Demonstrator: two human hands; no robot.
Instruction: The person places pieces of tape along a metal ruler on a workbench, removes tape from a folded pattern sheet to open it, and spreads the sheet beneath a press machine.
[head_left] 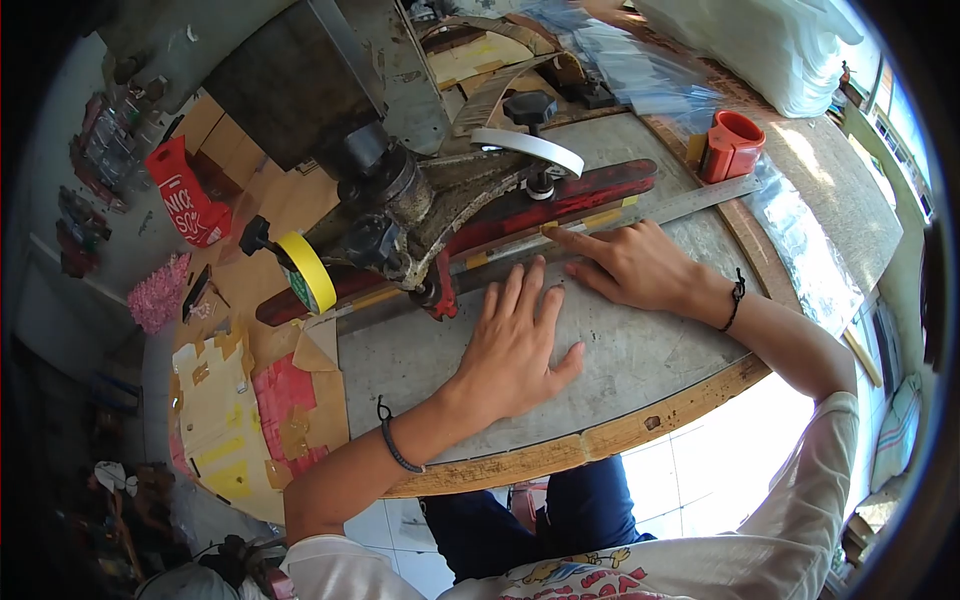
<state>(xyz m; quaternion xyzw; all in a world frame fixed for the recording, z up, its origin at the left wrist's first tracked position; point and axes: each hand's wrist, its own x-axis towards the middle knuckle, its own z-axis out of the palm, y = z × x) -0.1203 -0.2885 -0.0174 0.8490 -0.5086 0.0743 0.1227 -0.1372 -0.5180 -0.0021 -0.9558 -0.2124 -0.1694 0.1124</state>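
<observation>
In the head view, the ruler lies along the near side of the red bar, its bare end towards the right of the bench; that placing looks done. The left hand lies palm down, fingers loosely spread, holding nothing. The right hand points its index at the ruler, other fingers part-curled, gripping nothing visible. What adjusting remains, I cannot tell.

White "SOX" below a partly legible "NI…" on the red bag, shirt print illegible.
</observation>
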